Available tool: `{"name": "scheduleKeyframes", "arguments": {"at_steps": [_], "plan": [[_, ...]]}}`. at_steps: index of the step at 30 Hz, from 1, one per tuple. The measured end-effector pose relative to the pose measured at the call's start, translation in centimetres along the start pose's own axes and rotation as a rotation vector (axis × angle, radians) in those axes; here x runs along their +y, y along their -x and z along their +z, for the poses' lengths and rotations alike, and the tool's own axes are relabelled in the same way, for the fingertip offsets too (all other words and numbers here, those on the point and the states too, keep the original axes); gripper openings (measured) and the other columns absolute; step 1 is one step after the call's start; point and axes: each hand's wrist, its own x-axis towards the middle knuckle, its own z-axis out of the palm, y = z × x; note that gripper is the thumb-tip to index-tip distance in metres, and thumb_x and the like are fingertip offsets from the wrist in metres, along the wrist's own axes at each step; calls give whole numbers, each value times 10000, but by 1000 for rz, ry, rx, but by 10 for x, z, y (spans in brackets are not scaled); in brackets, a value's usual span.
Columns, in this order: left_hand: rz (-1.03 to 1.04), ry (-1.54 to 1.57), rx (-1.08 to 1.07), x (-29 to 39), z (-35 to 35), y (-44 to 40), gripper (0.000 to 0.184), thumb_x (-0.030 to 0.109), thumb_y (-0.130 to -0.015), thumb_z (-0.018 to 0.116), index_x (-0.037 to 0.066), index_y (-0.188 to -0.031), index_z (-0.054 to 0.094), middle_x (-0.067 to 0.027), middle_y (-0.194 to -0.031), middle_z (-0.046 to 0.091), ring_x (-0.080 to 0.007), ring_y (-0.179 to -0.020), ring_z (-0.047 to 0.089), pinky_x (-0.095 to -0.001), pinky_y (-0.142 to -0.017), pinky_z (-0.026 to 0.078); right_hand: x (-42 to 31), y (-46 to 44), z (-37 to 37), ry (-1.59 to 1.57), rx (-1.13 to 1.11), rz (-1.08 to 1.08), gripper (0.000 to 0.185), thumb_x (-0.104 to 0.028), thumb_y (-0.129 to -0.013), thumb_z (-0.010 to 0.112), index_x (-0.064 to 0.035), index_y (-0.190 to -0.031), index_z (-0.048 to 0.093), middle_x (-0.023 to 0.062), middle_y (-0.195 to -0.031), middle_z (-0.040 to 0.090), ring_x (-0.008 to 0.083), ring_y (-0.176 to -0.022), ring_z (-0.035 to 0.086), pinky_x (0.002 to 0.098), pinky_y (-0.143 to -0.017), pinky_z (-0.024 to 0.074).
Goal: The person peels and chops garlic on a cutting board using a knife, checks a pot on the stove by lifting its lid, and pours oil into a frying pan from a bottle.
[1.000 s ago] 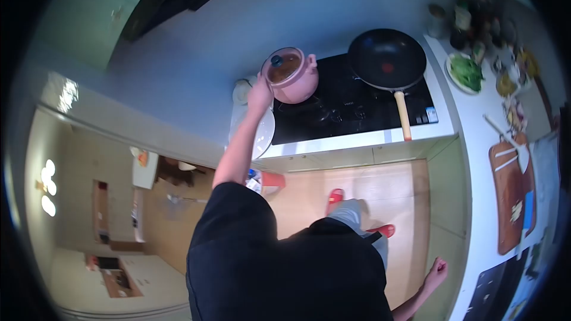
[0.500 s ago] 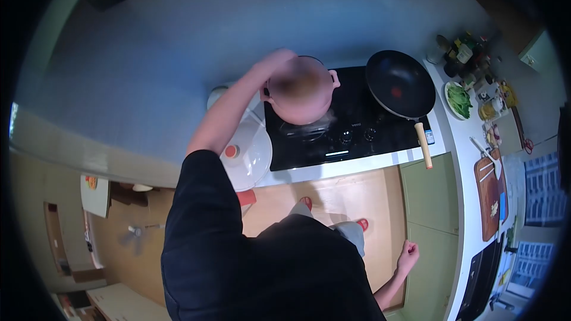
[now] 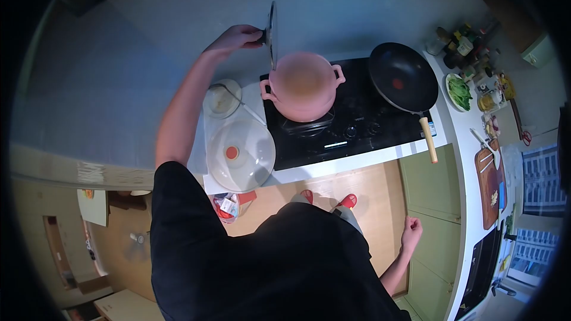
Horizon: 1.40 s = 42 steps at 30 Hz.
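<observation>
My left hand is closed on the dark knob of a glass pot lid. The lid stands nearly on edge above the left rim of a pink two-handled pot. Pale brownish contents show blurred inside the pot, which sits on the left part of the black cooktop. Low at my right side hangs my right hand, its fingers curled in and nothing visible in them. It is nearest to the green cabinet doors.
A black wok with a wooden handle sits on the cooktop's right side. Left of the cooktop lie a large glass lid and a ladle on a plate. Rightward are leafy greens, bottles and a cutting board.
My left hand has moved up and left from over the pot, with the lid now tilted upright and the pot's inside exposed. My right hand has risen slightly and stays closed.
</observation>
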Motion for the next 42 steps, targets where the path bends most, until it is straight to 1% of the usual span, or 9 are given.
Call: {"name": "scheduleKeyframes", "arguments": {"at_steps": [2,5,8,12,18,24,33,36,42], "plan": [[-12,28,-10,1,6,0,453,277,-1024,604,-45,-1340,561,-130,-1253,640,-205,-1129,655,-307,-1048,493,-6,-1,8,-18,-25,6,217,-121,-962,676,-44,-791,566,-47,-699,469,63,-654,392,246,-589,342],[-35,46,-10,2,12,1,473,288,-1026,603,-52,-1350,547,-132,-1273,629,-212,-1164,637,-309,-1064,484,-7,-3,10,-40,-26,0,208,-120,-962,674,-44,-797,572,-47,-702,479,62,-653,396,245,-590,344],[-32,43,-14,8,16,4,483,288,-1029,598,-60,-1357,538,-135,-1274,624,-211,-1167,634,-312,-1072,477,-5,-5,7,-23,-24,3,218,-140,-974,680,-80,-801,561,-68,-700,472,48,-648,397,231,-592,330],[-31,74,-3,3,19,-2,426,255,-1025,609,-47,-1323,572,-121,-1230,647,-203,-1102,676,-299,-1017,508,-4,-11,3,-64,-7,2,220,-139,-976,676,-66,-802,561,-62,-701,480,51,-650,399,238,-593,337],[-47,78,25,5,29,-4,420,253,-1027,607,-47,-1320,576,-121,-1222,651,-194,-1098,675,-298,-1011,513,-22,-16,-6,11,3,0,228,-122,-967,674,-59,-781,558,-50,-693,475,60,-652,393,247,-593,339],[-38,66,13,9,37,-4,413,245,-1023,616,-52,-1308,585,-123,-1204,656,-190,-1064,680,-289,-997,518,-4,-28,-14,-6,-14,-47,216,-115,-959,674,-41,-790,562,-53,-691,469,56,-644,395,239,-581,336],[-30,-53,27,12,53,-9,424,248,-986,667,-64,-1266,600,-123,-1144,672,-155,-983,690,-268,-914,556,-9,-40,-12,-15,-24,-37,220,-120,-959,676,-32,-792,564,-46,-687,479,62,-644,402,247,-591,359],[-22,-59,10,11,52,-16,422,245,-982,674,-65,-1260,602,-124,-1141,673,-156,-988,690,-271,-915,557,-8,-44,-11,-23,-28,-28,217,-121,-960,677,-28,-797,568,-43,-686,482,65,-642,405,248,-589,358],[-34,-117,13,17,57,-20,457,244,-1001,644,-82,-1310,560,-134,-1202,640,-184,-1056,674,-286,-972,530,8,-49,-12,-29,-29,-45,221,-115,-957,683,-30,-794,561,-45,-681,469,64,-640,393,246,-583,352]]}}
